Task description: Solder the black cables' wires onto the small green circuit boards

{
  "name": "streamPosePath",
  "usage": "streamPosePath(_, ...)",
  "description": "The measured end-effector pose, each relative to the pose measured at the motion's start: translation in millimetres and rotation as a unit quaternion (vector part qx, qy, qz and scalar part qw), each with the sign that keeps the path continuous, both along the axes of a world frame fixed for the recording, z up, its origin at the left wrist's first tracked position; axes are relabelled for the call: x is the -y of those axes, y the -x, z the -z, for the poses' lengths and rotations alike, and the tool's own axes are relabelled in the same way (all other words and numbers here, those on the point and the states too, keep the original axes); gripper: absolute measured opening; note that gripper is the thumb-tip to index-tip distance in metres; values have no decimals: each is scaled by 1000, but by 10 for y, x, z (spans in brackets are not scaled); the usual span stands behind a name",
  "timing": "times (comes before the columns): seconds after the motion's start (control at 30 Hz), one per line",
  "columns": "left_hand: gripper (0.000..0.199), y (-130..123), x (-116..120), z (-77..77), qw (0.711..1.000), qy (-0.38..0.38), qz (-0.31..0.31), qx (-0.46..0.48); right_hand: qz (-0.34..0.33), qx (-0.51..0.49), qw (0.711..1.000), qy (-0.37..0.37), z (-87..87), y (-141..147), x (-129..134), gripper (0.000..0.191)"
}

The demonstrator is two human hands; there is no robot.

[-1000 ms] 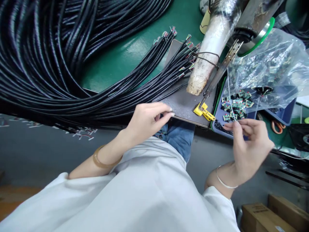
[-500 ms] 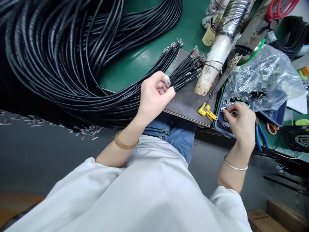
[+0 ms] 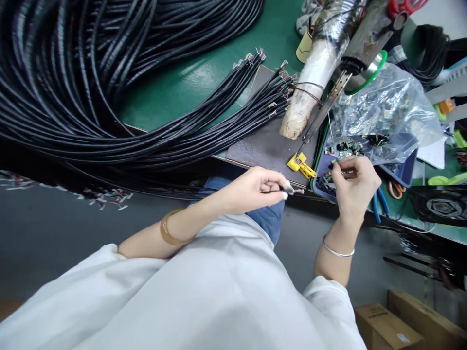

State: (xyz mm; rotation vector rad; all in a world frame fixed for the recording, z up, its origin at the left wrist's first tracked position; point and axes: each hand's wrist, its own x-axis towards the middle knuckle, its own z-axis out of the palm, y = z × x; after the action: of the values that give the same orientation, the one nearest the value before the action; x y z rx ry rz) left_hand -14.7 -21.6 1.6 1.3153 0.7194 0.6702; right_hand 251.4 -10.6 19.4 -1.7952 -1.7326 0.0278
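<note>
My left hand (image 3: 257, 190) pinches a black cable close to its end, in front of the bench edge and over my lap. Thin coloured wires (image 3: 299, 191) stick out past the fingertips. My right hand (image 3: 356, 182) is closed at the fingertips above a purple-blue tray (image 3: 323, 193) of small circuit boards (image 3: 348, 147); what it pinches is too small and hidden to make out. A thick bundle of black cables (image 3: 204, 119) lies across the bench to the left, with stripped wire ends toward the middle.
A soldering iron (image 3: 321, 114) and a yellow clip-like piece (image 3: 301, 165) stand over the brown board (image 3: 251, 149). Behind them are a wrapped tube (image 3: 302, 97) and a solder spool (image 3: 368, 75). A plastic bag (image 3: 390, 107) covers part of the trays; blue-handled pliers (image 3: 381, 204) lie to the right.
My left hand has come away from the cable bundle, moving down and right with one cable end in its fingers. My right hand stays over the tray of circuit boards. The view has shifted slightly.
</note>
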Motion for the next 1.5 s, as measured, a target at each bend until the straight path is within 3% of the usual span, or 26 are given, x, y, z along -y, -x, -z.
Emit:
streamPosePath(0.1, 13, -123, 11, 92, 982, -115, -134, -63, 13, -107, 993, -37, -70, 71, 127, 13)
streamPosePath(0.2, 13, -159, 27, 142, 934, -253, -223, -115, -27, -214, 974, -66, -116, 278, 285, 16)
streamPosePath(0.3, 13, -174, 32, 150, 892, -334, -279, -121, -39, -208, 968, -132, -99, 566, 403, 14)
streamPosePath(0.37, 18, -176, 23, 126, 918, -290, -251, -104, -39, -146, 970, -191, -58, 726, 431, 15)
streamPosePath(0.43, 27, -168, 9, 81, 960, -187, -195, -76, -48, -114, 966, -226, -11, 823, 424, 18)
streamPosePath(0.5, 29, -152, -6, 32, 982, -91, -159, -44, -63, -141, 964, -217, 26, 861, 405, 18)
streamPosePath(0.6, 15, -129, -13, -13, 988, -20, -155, -5, -90, -228, 955, -168, 52, 863, 395, 14)
streamPosePath(0.8, 16, -113, 14, 37, 989, -36, -143, -8, -116, -249, 953, -130, 44, 895, 433, 12)
streamPosePath(1.0, 14, -126, 0, 84, 970, -169, -160, -70, -140, -216, 957, -137, 76, 949, 423, 14)
streamPosePath(1.1, 16, -127, -12, 42, 979, -107, -169, -38, -107, -257, 948, -153, 111, 926, 411, 14)
streamPosePath(1.23, 17, -121, -30, -11, 993, 0, -121, 15, -108, -298, 938, -142, 141, 912, 412, 13)
streamPosePath(1.5, 15, -116, -80, 15, 986, 67, -131, 72, -144, -206, 948, -195, 167, 962, 454, 19)
